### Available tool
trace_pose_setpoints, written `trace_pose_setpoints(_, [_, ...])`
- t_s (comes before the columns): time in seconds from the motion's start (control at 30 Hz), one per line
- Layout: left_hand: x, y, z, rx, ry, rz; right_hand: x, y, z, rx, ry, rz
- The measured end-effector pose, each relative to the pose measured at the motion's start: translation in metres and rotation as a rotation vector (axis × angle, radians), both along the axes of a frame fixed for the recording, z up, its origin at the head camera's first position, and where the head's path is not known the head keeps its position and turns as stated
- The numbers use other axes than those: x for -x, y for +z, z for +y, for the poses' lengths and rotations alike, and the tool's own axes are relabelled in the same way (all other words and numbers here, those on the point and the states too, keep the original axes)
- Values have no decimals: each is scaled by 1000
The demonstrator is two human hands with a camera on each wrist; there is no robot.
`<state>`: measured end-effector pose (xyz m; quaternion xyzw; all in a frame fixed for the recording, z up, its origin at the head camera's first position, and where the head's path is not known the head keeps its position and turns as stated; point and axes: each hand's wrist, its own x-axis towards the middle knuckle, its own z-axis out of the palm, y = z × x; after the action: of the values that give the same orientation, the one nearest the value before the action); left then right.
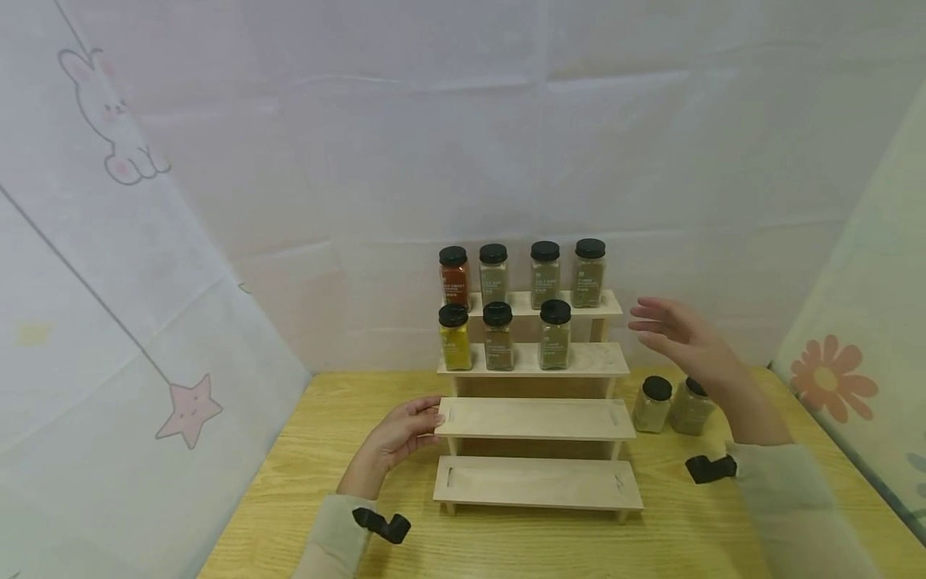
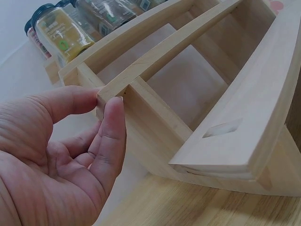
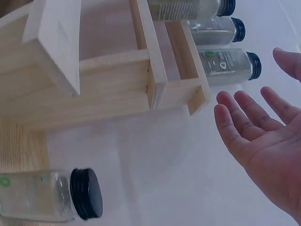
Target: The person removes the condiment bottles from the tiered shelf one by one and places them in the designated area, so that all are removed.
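Observation:
A stepped wooden spice rack (image 1: 535, 419) stands on the table. My left hand (image 1: 400, 434) is at the left end of its second step from the bottom; in the left wrist view the thumb and a finger of that hand (image 2: 70, 141) pinch the board's corner. To the right of the upper steps, my right hand (image 1: 680, 328) is raised with its fingers extended. The right wrist view shows this hand (image 3: 268, 141) holding nothing, its fingertips near a black-lidded spice jar (image 3: 225, 66) on the top step.
Several jars line the top step, among them a red one (image 1: 455, 281). A yellow jar (image 1: 456, 347) and two others occupy the step below. On the table right of the rack stand two more jars (image 1: 653, 408), partly behind the right forearm. A pale cloth wall (image 1: 376, 177) rises behind.

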<state>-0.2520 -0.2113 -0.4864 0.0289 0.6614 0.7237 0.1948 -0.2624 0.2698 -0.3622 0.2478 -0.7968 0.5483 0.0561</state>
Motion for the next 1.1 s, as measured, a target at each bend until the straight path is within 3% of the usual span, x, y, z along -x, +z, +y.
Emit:
trace_pose_setpoints(0.23, [0,-1,0,-4,3,-3,5,2,-19,-2,16,-18])
trace_pose_setpoints(0.63, [0,-2,-2,-14,-1,-17,19,1,-47,81,98,-39])
trace_pose_setpoints(1.1, [3,-1,-3,-29,-21,-27,28,-3,-66,79,133,-78])
